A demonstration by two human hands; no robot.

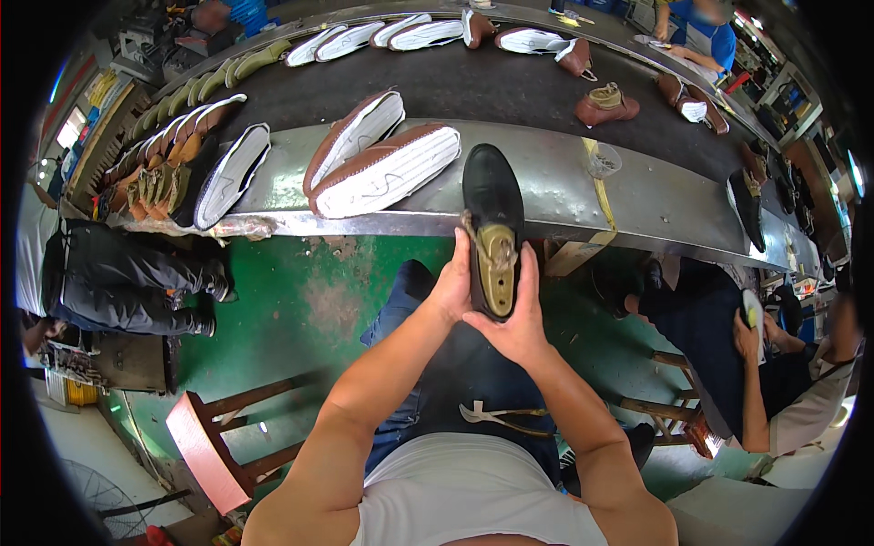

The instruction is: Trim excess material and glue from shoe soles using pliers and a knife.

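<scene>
A black shoe (492,177) is between my two hands, its toe pointing away from me and over the edge of the metal bench. Inside its opening shows an olive shoe last (498,264) with small dark holes toward the heel. My left hand (452,284) grips the left side near the heel. On the right side and round the heel end, my right hand (519,320) is closed on the same shoe. Lasting pincers (496,415) with yellowish handles lie across my lap. Left of the held shoe, two brown shoes (387,168) rest with white undersides up.
Further left on the metal bench (546,187) lies a dark shoe (232,177) with a white underside. Several shoes line the dark belt (401,82) behind. A clear cup (603,162) stands right. A pink-topped stool (208,450) is at left; a co-worker (801,382) sits at right.
</scene>
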